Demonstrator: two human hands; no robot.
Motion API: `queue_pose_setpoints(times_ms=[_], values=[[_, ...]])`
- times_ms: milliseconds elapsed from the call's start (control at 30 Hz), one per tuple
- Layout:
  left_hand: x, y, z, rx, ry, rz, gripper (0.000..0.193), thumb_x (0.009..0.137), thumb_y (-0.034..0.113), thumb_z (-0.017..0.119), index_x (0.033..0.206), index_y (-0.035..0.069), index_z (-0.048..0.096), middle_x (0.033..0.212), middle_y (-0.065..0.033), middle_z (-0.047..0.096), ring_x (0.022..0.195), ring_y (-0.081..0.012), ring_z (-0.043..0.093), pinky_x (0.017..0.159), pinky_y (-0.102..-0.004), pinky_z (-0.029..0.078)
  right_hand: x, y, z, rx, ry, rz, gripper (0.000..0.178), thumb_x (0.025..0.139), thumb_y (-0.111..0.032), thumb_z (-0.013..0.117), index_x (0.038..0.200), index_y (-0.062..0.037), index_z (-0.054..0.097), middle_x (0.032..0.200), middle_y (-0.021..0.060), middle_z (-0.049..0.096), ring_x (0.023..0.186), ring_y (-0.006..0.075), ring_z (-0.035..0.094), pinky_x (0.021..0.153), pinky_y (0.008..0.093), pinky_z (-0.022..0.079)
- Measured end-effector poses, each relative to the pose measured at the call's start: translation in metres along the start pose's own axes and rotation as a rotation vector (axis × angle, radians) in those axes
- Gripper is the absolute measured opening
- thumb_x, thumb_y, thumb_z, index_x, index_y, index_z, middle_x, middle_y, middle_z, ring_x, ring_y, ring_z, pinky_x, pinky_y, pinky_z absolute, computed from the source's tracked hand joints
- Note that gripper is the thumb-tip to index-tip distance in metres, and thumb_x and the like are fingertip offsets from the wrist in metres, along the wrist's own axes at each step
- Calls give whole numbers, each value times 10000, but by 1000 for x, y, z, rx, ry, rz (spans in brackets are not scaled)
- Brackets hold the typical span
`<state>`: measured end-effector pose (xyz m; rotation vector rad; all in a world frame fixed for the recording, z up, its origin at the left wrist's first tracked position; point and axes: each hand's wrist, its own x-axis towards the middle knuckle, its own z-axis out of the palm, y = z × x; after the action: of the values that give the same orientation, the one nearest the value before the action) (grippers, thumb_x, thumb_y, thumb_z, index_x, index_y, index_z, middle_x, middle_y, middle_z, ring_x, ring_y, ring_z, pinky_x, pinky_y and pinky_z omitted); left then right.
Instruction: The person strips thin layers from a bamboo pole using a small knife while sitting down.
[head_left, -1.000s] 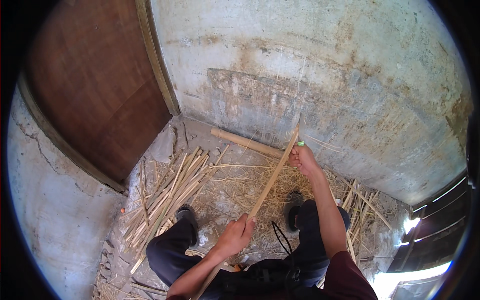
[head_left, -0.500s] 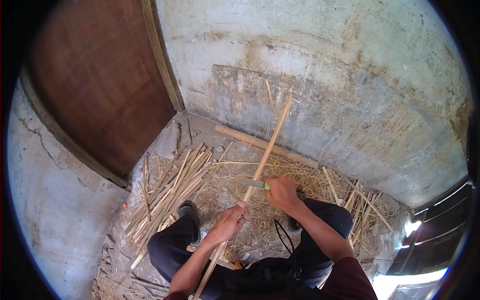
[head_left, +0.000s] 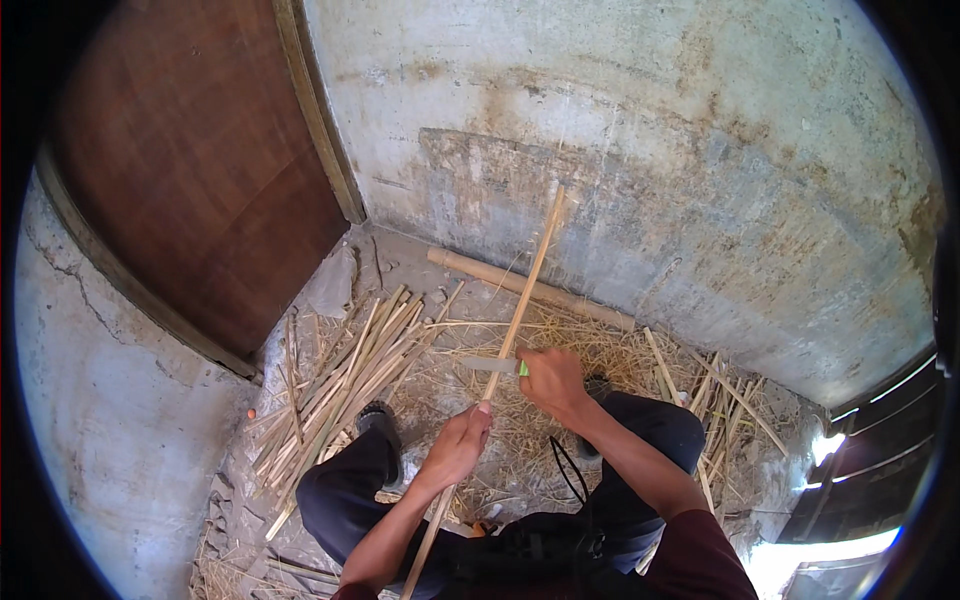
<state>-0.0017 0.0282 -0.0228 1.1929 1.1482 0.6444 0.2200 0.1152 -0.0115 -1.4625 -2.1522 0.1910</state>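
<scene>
A long pale bamboo strip [head_left: 532, 278] slants up from my lap toward the wall, its far end in the air. My left hand [head_left: 458, 446] is closed around its lower part. In my right hand [head_left: 553, 382] is a knife [head_left: 490, 365] with a green handle; the fist hides most of the handle. The blade points left and lies across the strip, just beyond my left hand.
A pile of split bamboo strips [head_left: 350, 375] lies on the floor to the left, and more strips [head_left: 730, 405] lie to the right. A bamboo pole [head_left: 530, 290] rests along the stained wall [head_left: 640, 180]. Shavings [head_left: 540, 440] litter the floor between my feet. A brown door [head_left: 200, 150] stands at left.
The strip's far end has swung slightly left. My right hand and the knife have shifted a little left and up. A thin curl near the strip's tip no longer shows.
</scene>
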Motion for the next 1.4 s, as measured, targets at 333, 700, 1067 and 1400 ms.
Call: queue_pose_setpoints(times_ms=[333, 700, 1067, 1400], values=[[-16, 23, 19, 520, 174, 103, 510, 1184, 430, 382, 1195, -13, 636, 950, -345, 692, 989, -592, 630, 939, -638, 465, 26, 72, -5, -104, 237, 131, 240, 779, -81, 685, 973, -29, 818, 751, 273, 715, 710, 467, 732, 696, 558, 591], [-10, 23, 11, 492, 213, 157, 461, 1181, 379, 437, 1131, -33, 638, 872, -316, 693, 932, -567, 664, 851, -606, 489, -9, 0, 5, -6, -84, -53, 224, 788, -125, 683, 964, -61, 806, 706, 211, 721, 647, 402, 733, 613, 513, 582], [-5, 14, 18, 627, 321, 204, 415, 1162, 322, 480, 1080, -66, 599, 761, -363, 670, 770, -603, 666, 734, -679, 519, -7, 5, 24, 7, -58, -44, 229, 775, -129, 688, 965, -75, 803, 692, 221, 712, 646, 414, 733, 599, 526, 573], [-7, 18, 19, 688, 378, 240, 363, 1146, 280, 527, 1019, -57, 575, 690, -346, 651, 669, -574, 670, 625, -653, 530, 1, 5, 21, -5, -1, -32, 205, 779, -131, 706, 961, -69, 778, 696, 225, 707, 650, 406, 729, 599, 522, 557]])
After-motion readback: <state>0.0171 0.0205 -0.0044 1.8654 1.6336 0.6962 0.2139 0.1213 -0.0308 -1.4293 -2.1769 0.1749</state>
